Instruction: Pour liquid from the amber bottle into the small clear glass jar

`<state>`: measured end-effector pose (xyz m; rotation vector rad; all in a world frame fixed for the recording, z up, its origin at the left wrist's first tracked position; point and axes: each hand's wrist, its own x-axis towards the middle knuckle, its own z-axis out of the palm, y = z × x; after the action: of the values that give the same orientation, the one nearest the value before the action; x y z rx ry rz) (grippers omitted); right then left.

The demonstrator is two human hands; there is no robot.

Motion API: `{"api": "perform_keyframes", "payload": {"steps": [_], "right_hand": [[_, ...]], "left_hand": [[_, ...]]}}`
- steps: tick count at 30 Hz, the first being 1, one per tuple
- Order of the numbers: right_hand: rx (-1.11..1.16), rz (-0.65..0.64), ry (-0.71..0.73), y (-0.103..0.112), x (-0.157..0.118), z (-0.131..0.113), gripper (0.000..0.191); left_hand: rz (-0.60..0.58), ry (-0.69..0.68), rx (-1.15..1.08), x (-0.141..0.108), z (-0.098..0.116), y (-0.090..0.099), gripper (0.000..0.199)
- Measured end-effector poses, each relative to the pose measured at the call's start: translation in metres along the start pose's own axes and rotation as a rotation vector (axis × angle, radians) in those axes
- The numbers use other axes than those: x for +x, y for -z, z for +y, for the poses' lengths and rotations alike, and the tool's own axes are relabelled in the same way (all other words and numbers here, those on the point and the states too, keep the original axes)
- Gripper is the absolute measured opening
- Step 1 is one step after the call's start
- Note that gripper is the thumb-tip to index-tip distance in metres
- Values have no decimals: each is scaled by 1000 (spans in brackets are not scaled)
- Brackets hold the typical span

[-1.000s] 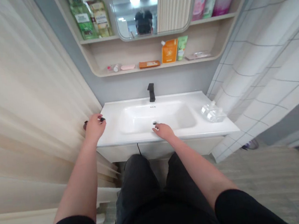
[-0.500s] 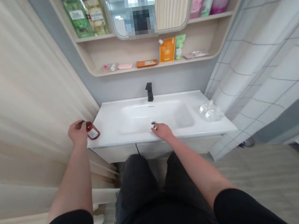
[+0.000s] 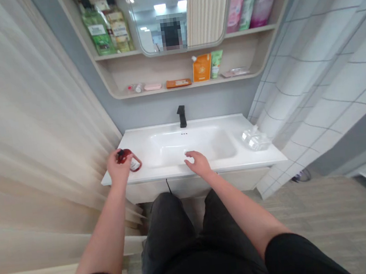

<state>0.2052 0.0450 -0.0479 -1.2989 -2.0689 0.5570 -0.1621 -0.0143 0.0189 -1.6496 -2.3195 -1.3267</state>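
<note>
My left hand [image 3: 117,168] is closed around the neck end of a reddish-brown bottle [image 3: 126,155] with a black cap and a white label. The bottle leans over the left side of the white washbasin counter [image 3: 139,135], its base pointing right toward the basin; whether it touches the counter I cannot tell. Over the front rim of the sink basin [image 3: 217,144], my right hand [image 3: 200,165] hovers with thumb and fingers apart and nothing between them. The black faucet [image 3: 182,116] stands at the back of the basin, away from both hands.
A clear pump bottle container [image 3: 256,139] stands on the counter's right. Above hangs a mirror cabinet shelf [image 3: 151,92] holding an orange pouch [image 3: 201,68], a green tube [image 3: 216,64] and several bottles. A cream curtain [image 3: 53,139] borders the left, a tiled wall [image 3: 321,71] the right.
My left hand has carried the bottle to the right, further over the counter. My right hand stays near the basin's front, its fingers spread wider. The head view has shifted slightly.
</note>
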Motion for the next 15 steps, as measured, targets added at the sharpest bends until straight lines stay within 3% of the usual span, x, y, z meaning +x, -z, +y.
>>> {"api": "perform_keyframes", "payload": {"steps": [2,4,5,8,11,15], "right_hand": [[222,51,120,-6,-23,-16,64],[443,13,227,-13,-52,-34,95],[539,4,240,-16,-66,-43,102],[680,77,165,-15,-102,-58,92],[643,103,106,2,-116,-54,84],[590,107,101,30,-114,-43,88]], "left_hand": [[-16,-56,-333,-44,40,-19,57],[-122,-146,-596,-94,79,-39,56],[-187,-180,-699,-116,96,-47,54],[-294,-258,-852,-160,135,-62,40],[-351,-237,-931,-164,153,-67,24],[-566,-155,-1154,-139,159,-71,38]]}}
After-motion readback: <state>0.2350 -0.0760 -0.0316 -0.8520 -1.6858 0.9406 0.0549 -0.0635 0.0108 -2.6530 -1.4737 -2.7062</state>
